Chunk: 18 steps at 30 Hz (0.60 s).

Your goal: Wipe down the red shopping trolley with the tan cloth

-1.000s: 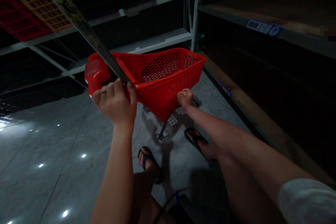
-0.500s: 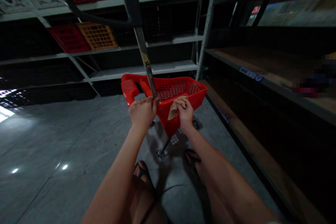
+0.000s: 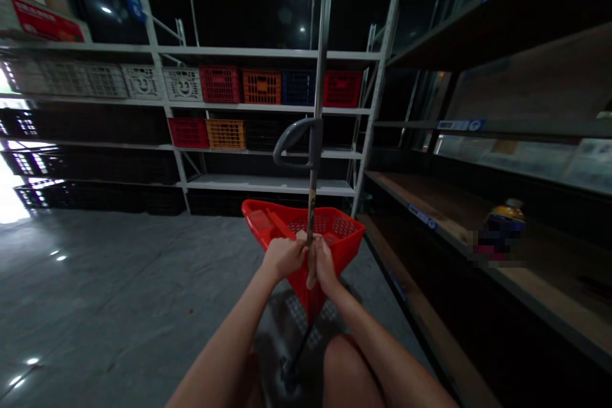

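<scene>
The pole (image 3: 320, 92), rising toward twelve o'clock, could topple if this low grip slipped, the left hand (image 3: 285, 257) curling its fingers around it, the right hand (image 3: 326, 268) pinching a tan cloth (image 3: 312, 273) against it.

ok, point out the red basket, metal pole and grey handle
red basket (image 3: 347, 251), head view: right-hand wall
metal pole (image 3: 320, 84), head view: upper shaft
grey handle (image 3: 315, 148), head view: sleeve around the pole
</scene>
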{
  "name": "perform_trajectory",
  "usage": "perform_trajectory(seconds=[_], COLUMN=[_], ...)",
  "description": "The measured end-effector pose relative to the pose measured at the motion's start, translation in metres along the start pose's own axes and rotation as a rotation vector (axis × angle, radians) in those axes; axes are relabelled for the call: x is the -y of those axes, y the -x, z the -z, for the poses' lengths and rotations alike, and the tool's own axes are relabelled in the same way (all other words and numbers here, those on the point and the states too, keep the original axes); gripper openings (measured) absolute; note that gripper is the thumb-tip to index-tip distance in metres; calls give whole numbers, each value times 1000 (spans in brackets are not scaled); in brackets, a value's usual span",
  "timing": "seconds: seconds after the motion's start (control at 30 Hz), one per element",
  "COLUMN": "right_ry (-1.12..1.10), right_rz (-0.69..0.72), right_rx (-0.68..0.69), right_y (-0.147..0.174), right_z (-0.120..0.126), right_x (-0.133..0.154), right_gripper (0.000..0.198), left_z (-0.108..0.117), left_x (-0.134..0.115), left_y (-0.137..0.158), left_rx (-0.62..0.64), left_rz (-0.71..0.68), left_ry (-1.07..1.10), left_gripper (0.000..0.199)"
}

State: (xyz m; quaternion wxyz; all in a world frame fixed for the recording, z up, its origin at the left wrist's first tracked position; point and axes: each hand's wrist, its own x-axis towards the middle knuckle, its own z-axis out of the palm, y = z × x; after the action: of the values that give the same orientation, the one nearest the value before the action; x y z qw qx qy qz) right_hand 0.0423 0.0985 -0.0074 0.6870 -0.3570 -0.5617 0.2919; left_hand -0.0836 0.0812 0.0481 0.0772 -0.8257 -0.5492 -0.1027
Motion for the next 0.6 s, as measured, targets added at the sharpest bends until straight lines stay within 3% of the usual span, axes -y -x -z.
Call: perform_trajectory(seconds=[0.1,0.27,0.33,0.43,0.6], right_ry=[-135,-457,-506,-455,-313], right_rz=[-38,17,11,-81,-244], right_rx=[-49,-144,-139,-124,-4], right_y=[-16,-88,-102,-86,-15], right_z=[-9,-22,-22,-11,28], right_x=[40,125,137,110,34], right_gripper=[55,55,56,53,36], left_z=[3,5,5,5,4], left_x=[-14,-39,-47,-55,-60], left_y=[7,17,19,19,11], left_rx=[-3,-7,-17,-17,-29], left_rz=[18,55,71,100,135], left_ry=[1,-17,-15,-8,26], left_gripper=[41,38,40,43,41])
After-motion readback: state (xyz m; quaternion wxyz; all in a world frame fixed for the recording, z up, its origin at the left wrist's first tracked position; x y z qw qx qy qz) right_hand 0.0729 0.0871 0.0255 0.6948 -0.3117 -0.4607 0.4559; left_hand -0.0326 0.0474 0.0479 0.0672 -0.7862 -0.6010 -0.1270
